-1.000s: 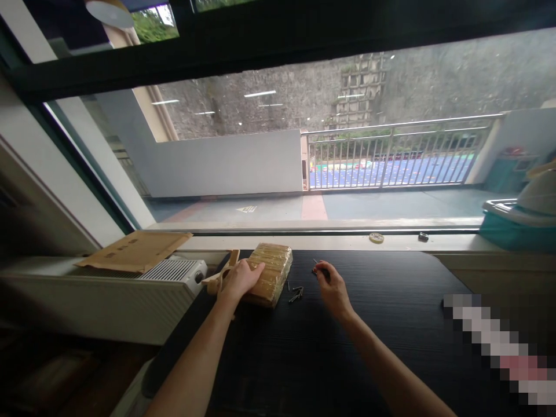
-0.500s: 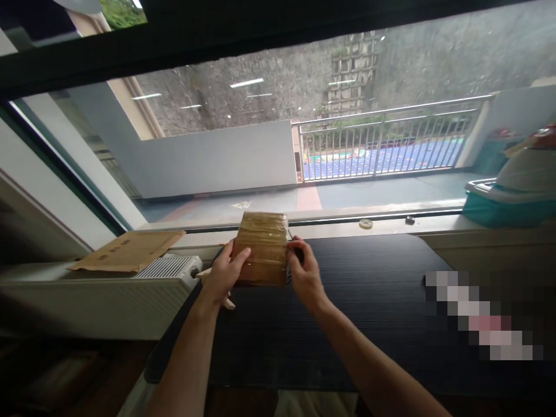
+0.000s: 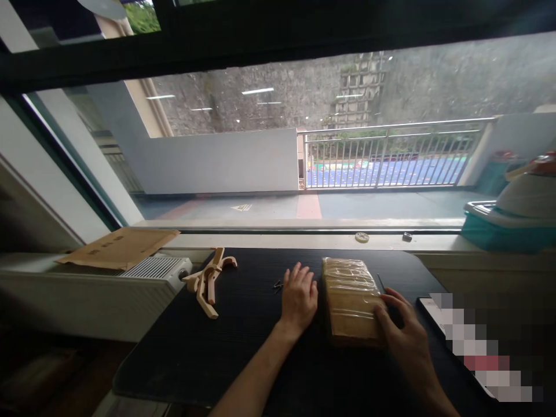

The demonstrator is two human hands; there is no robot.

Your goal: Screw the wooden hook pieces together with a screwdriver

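Note:
A cardboard box (image 3: 353, 301) wrapped in shiny clear tape sits on the black table (image 3: 243, 353). My right hand (image 3: 403, 324) grips its right edge, thumb on the near top side and fingers curled round. A thin dark rod (image 3: 381, 282) sticks up beside those fingers; its lower end is hidden. Left of the box, my left hand (image 3: 299, 295) lies palm down with fingers stretched out, not touching the box. Just beyond its left side are several small screws (image 3: 278, 285). Light wooden pieces (image 3: 211, 284), joined in a branching shape, stand at the table's left.
A brown paper envelope (image 3: 121, 248) rests on a white radiator (image 3: 150, 267) at left. A tape roll (image 3: 362, 237) and a small dark object (image 3: 407, 237) are on the window sill. A teal bin (image 3: 490, 231) stands at right, near a partly blurred-out flat device (image 3: 430, 310).
The box has come down to the right onto the table. My left hand has let go of it and moved right to lie near the screws. My right hand stays at the box's right edge.

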